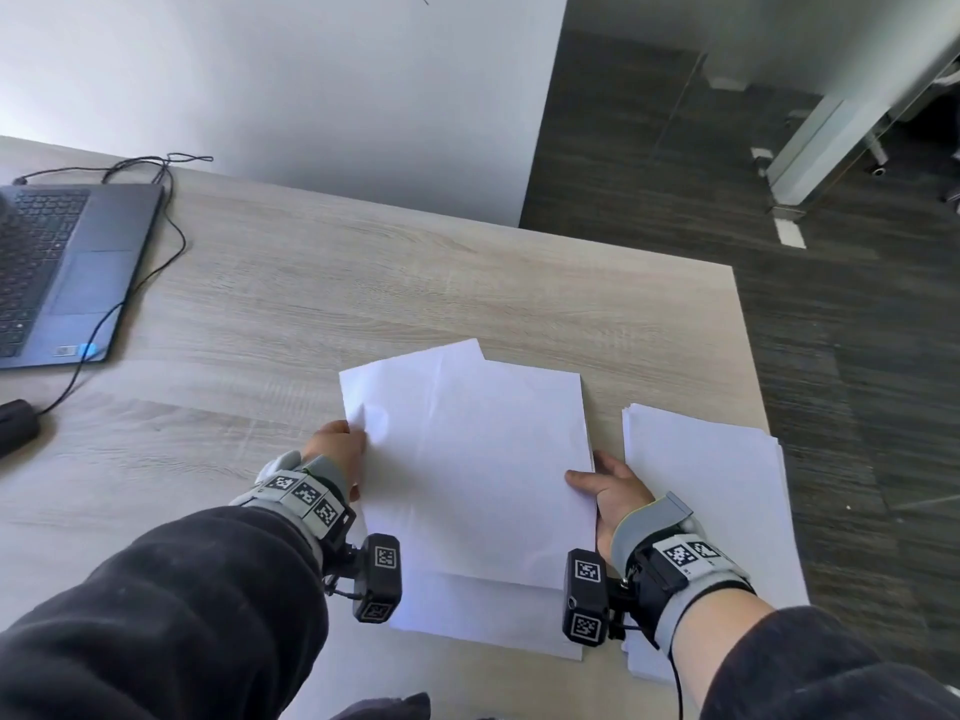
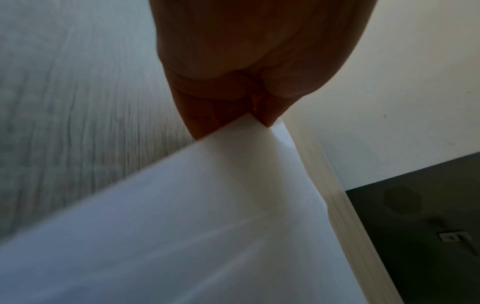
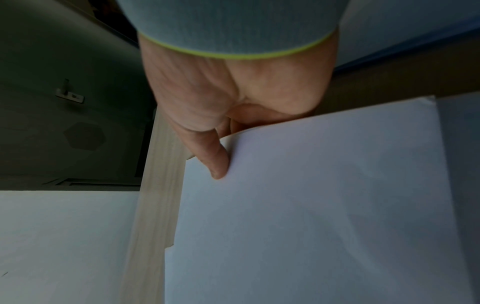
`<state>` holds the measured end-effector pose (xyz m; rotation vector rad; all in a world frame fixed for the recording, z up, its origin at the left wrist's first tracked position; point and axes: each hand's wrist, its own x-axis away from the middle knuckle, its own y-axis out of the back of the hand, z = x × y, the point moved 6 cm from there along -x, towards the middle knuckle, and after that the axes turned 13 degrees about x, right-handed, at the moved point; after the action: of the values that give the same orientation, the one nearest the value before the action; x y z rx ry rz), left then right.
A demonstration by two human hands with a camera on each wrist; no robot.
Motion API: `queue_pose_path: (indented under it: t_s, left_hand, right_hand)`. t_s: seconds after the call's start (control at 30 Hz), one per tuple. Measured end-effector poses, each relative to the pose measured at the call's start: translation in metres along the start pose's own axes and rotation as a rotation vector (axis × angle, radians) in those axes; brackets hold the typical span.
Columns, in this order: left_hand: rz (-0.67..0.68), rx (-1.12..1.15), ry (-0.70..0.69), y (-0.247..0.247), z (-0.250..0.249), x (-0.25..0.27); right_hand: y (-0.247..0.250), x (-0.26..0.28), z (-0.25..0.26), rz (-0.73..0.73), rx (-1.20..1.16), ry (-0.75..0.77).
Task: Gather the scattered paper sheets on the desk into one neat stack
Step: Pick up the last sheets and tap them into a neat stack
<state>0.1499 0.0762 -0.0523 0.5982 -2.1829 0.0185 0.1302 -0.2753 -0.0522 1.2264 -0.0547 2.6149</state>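
Note:
A loose bundle of white paper sheets [image 1: 467, 459] is lifted at a tilt over the wooden desk [image 1: 363, 283], its sheets not squared up. My left hand [image 1: 337, 449] pinches the bundle's left edge, the fingers [image 2: 207, 115] closing on the paper [image 2: 182, 226]. My right hand [image 1: 610, 491] grips the right edge with the thumb [image 3: 218, 162] on top of the sheets [image 3: 311, 205] and the fingers underneath. Another sheet [image 1: 483, 615] lies flat under the bundle. A second pile of paper [image 1: 711, 511] rests at the desk's right edge.
An open laptop [image 1: 62, 267] sits at the far left with a black cable [image 1: 156, 200] trailing past it, and a dark mouse [image 1: 15, 423] lies near the left edge. The desk ends at the right, beyond which is dark floor [image 1: 857, 330].

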Motion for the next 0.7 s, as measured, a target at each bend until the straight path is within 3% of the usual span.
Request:
queue_pose_path:
  t_s: [0.1, 0.27, 0.47, 0.57, 0.63, 0.7]
  left_hand:
    - [-0.016, -0.156, -0.007, 0.013, 0.002, -0.021]
    - [0.142, -0.172, 0.027, -0.009, 0.020, -0.003]
    - [0.241, -0.338, -0.072, -0.040, 0.020, 0.024]
    - [0.241, -0.265, -0.033, -0.036, 0.021, 0.019]
    - [0.297, -0.051, 0.044, -0.035, 0.019, 0.024]
    - [0.376, 0.103, 0.030, -0.040, 0.005, 0.040]
  right_hand:
    - [-0.001, 0.001, -0.001, 0.019, 0.042, -0.020]
    - [-0.012, 0.011, -0.003, 0.082, 0.084, -0.059]
    - [-0.029, 0.018, -0.001, 0.145, 0.165, 0.013]
    - [-0.032, 0.026, 0.017, 0.154, 0.217, 0.139]
    - [-0.033, 0.035, 0.034, 0.165, 0.237, 0.251]
    - [-0.032, 0.046, 0.054, 0.173, 0.230, 0.363]
